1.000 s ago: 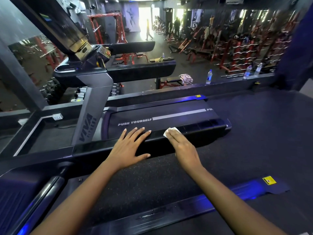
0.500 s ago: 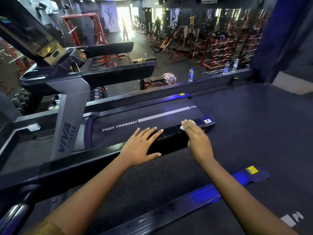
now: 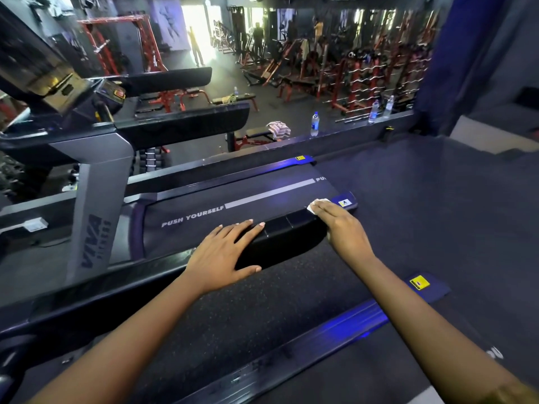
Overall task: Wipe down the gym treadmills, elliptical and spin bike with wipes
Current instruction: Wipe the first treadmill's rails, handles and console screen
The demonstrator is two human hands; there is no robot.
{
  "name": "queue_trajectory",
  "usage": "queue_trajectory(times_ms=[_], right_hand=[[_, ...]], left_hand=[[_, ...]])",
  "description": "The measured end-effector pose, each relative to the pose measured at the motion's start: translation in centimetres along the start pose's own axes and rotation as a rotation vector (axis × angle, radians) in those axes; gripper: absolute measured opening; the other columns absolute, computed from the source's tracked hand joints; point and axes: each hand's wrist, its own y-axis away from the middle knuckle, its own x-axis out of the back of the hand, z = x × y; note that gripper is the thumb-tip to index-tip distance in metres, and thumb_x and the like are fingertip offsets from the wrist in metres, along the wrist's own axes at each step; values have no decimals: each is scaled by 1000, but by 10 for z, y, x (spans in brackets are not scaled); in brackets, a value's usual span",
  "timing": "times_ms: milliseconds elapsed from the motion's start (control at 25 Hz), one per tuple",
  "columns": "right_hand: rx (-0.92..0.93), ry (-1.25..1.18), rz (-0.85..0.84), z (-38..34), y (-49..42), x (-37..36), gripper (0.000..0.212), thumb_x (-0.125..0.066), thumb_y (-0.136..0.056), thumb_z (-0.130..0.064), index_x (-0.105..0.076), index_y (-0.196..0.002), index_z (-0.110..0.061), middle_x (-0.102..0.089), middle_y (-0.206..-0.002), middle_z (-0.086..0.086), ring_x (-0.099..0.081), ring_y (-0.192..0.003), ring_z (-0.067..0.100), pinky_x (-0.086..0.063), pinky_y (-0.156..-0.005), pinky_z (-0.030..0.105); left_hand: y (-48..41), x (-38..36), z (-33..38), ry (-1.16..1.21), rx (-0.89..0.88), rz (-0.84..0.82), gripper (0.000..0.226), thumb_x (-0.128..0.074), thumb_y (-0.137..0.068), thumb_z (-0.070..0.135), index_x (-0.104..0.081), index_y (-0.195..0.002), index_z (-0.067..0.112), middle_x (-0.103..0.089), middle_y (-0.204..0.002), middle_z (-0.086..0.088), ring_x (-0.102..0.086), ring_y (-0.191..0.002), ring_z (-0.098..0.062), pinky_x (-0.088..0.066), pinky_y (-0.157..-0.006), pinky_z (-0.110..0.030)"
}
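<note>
Treadmill upright (image 3: 96,228) stands at far left; left hand (image 3: 224,255) lies flat, fingers spread, on the black side rail (image 3: 280,228); right hand (image 3: 341,228) presses a white wipe (image 3: 316,205) under straight fingers onto the rail's far end — just beside the belt (image 3: 233,205).

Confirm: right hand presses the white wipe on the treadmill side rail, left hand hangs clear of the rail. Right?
Not quite. The head view shows the left hand resting flat on the side rail, not clear of it. The rest holds: the right hand presses the white wipe on that treadmill rail.
</note>
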Motion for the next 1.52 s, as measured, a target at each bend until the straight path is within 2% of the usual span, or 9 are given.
queue_trajectory(times_ms=[160, 280, 400, 560, 760, 880, 1160, 1360, 1520], right_hand=[[-227, -217, 73, 21, 3, 6, 54, -47, -73, 23, -65, -116, -4, -63, -122, 9, -58, -114, 18, -39, -102, 18], [-566, -548, 233, 4, 11, 0, 50, -42, -79, 19, -65, -115, -7, -64, -114, 0, -57, -97, -7, -35, -92, 1], [-856, -672, 347, -11, 16, -18, 49, -44, -83, 11, -63, -119, -16, -68, -93, 1, -53, -63, -4, -40, -76, 16], [-1055, -810, 242, -14, 41, -43, 41, -45, -86, 10, -61, -121, -6, -63, -118, 8, -55, -93, 8, -40, -80, 16], [-883, -1074, 320, 12, 13, -21, 39, -46, -89, 11, -63, -117, -9, -64, -118, 4, -59, -99, -5, -42, -96, 19], [-731, -1042, 217, 15, 2, -15, 48, -42, -86, 15, -63, -116, -15, -64, -116, -3, -58, -106, -3, -39, -101, 19], [-1079, -1084, 188, -4, 29, -64, 41, -45, -89, 12, -52, -128, 2, -57, -126, 10, -53, -107, 13, -39, -106, 39], [-1222, -872, 313, -26, 50, -56, 43, -44, -87, 10, -59, -123, -8, -60, -125, 8, -57, -106, 14, -39, -89, 14], [-904, -612, 663, -32, 27, -33, 46, -44, -79, 15, -63, -117, -2, -64, -114, 16, -57, -103, 13, -33, -88, 0]], left_hand=[[-1, 2, -1, -19, -11, 16, 84, -34, -83, 73, -25, -151, 25, -43, -147, -4, -52, -124, -24, -41, -103, -42], [0, 3, 0, -5, -1, 6, 84, -32, -82, 75, -24, -151, 26, -44, -146, -4, -54, -121, -24, -42, -101, -40], [-1, 6, 2, 19, 13, -30, 87, -26, -81, 78, -19, -152, 28, -38, -150, -2, -49, -127, -25, -37, -106, -41], [-9, 13, 6, 97, 47, -121, 87, -14, -76, 80, -4, -151, 36, -21, -157, 3, -32, -138, -20, -23, -116, -43], [-40, 7, 21, 103, -23, -110, 80, -19, -81, 74, -5, -151, 37, -19, -158, 4, -31, -139, -18, -25, -115, -42], [-44, 2, 23, 66, -38, -69, 79, -24, -84, 73, -10, -152, 35, -26, -156, 2, -41, -133, -21, -36, -106, -37], [-43, 6, 25, 79, -32, -66, 80, -24, -82, 75, -13, -152, 35, -29, -154, 4, -47, -126, -21, -47, -94, -38], [-42, 7, 23, 82, -44, -95, 84, -20, -78, 78, -5, -151, 39, -23, -156, 6, -43, -129, -20, -46, -95, -39], [-45, 9, 21, 107, -79, -129, 89, -18, -74, 80, 3, -150, 39, -18, -158, 4, -41, -130, -21, -44, -98, -38]])
